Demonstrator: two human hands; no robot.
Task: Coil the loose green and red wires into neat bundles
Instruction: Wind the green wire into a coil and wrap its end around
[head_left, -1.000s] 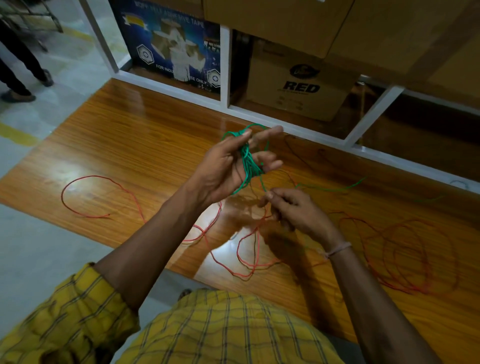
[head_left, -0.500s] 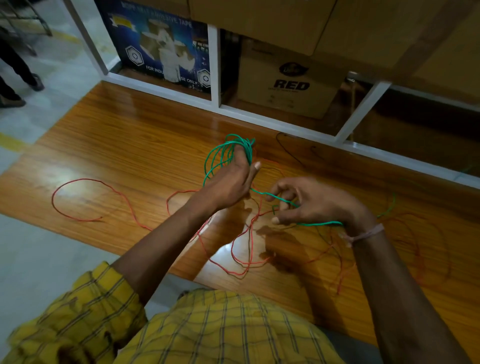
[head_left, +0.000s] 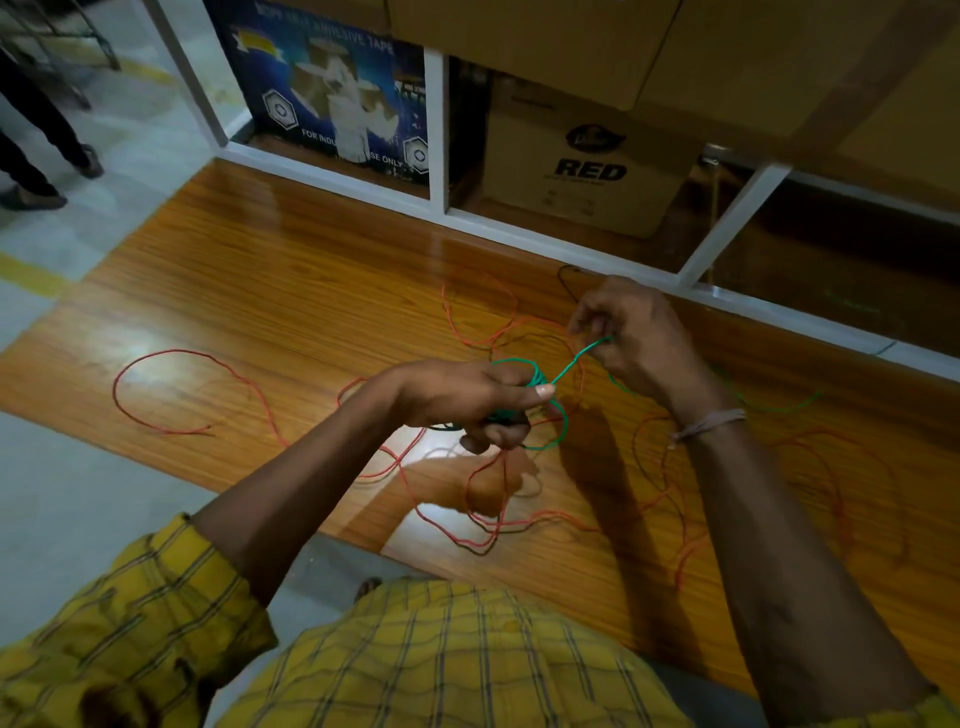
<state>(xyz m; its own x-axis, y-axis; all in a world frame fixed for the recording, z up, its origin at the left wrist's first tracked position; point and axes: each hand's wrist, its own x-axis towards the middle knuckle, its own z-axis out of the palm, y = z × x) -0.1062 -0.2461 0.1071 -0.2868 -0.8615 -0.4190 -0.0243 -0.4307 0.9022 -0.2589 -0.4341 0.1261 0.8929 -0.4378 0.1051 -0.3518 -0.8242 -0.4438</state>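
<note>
Green wire (head_left: 540, 410) sits gathered in loops inside our left hand (head_left: 467, 397), fingers curled round the bundle and thumb pressed across the top of it; a free strand runs up and to the right into our right hand (head_left: 631, 332), which pinches it between thumb and fingertips, above the wooden surface (head_left: 270, 291). Red wire (head_left: 171, 387) lies loose and uncoiled on that surface, one long loop well apart to the left, a tangle directly beneath our hands and more to the right; the rest of the green trails off past our right wrist. We judge the green coil only partly wound and the red not yet begun; the risk lies below, since the trailing green seems to cross the red tangle and could drag red strands up into the coil; a slack thumb would let the gathered loops spring open.
</note>
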